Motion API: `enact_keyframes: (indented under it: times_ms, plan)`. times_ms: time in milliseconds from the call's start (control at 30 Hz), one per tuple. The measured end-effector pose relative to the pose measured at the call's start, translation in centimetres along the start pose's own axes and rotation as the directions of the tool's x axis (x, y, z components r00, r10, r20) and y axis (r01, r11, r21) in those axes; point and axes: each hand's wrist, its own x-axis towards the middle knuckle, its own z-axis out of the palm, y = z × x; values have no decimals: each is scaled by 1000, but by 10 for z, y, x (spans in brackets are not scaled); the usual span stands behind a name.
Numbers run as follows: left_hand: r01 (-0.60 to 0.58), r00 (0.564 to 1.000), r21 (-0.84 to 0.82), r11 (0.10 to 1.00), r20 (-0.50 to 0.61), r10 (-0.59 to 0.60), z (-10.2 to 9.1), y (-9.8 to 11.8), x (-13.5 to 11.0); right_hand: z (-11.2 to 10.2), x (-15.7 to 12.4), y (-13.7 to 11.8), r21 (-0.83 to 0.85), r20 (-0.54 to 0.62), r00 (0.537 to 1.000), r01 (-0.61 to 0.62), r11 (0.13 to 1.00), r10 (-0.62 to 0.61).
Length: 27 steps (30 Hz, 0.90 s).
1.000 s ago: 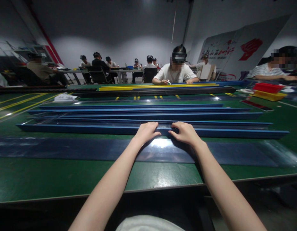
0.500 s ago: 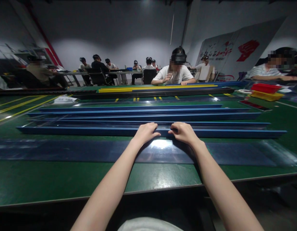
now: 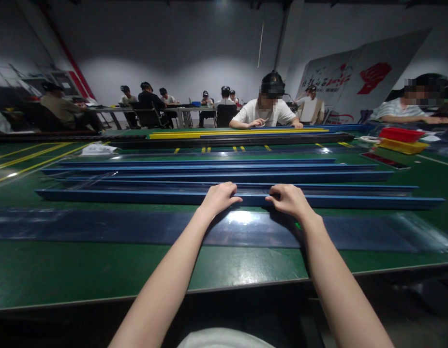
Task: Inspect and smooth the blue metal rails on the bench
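Nearest of the blue items is a long blue channel strip [image 3: 137,195] with raised edges, lying crosswise on the green table [image 3: 111,270]. My left hand [image 3: 223,197] grips its near wall around the middle, thumb on my side and curled fingers over the edge. A little to the right, my right hand [image 3: 287,198] holds the same wall in a like pinch. The fingertips of both hands are partly hidden inside the channel. Between me and the channel, a flat clear plastic strip [image 3: 144,227] lies under my forearms.
Behind the held channel lie more blue channels [image 3: 227,176], then black and yellow strips [image 3: 166,136]. At the right are a red tray [image 3: 400,134], a yellow tray [image 3: 401,145] and a dark phone-like slab [image 3: 384,160]. A co-worker [image 3: 269,108] sits across the table.
The near blue channel has slid to the right. My right hand has moved right with it, widening the gap between my hands; my left hand stayed nearly in place. The co-worker opposite lowered a hand.
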Motion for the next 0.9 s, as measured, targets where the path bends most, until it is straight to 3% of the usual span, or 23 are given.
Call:
enact_keyframes:
  times_ms: [900]
  plan:
    - [9, 1000, -31, 999, -24, -10, 4, 0, 1, 8, 2, -8, -15, -11, 994, 107, 994, -107]
